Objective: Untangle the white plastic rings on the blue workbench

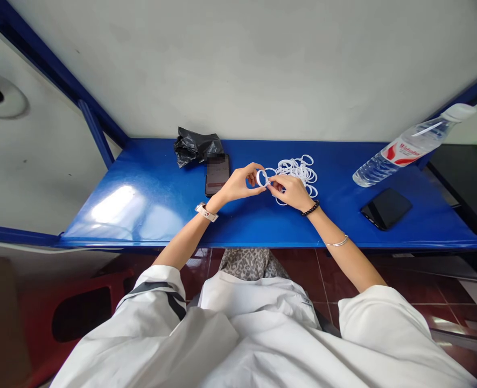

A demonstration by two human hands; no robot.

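Observation:
A white hair tie (258, 180) is held up in a loop over the blue table. My left hand (239, 184) curves around its left side, with thumb and fingers closed on the band. From the right, the fingertips of my right hand (294, 192) pinch the same band where a small bunched part shows; the fingers partly cover it. Just behind and beside my right hand lies a loose pile of white hair ties (304, 171), several overlapping, with one or two partly hidden under the hand.
Left of the hands, a phone (217, 175) lies by a crumpled black plastic bag (196, 145). To the right stand a water bottle (410, 144) and a dark phone (386, 209). The blue table (246, 226) meets a pale wall behind; blue frame bars (96, 132) rise at its side.

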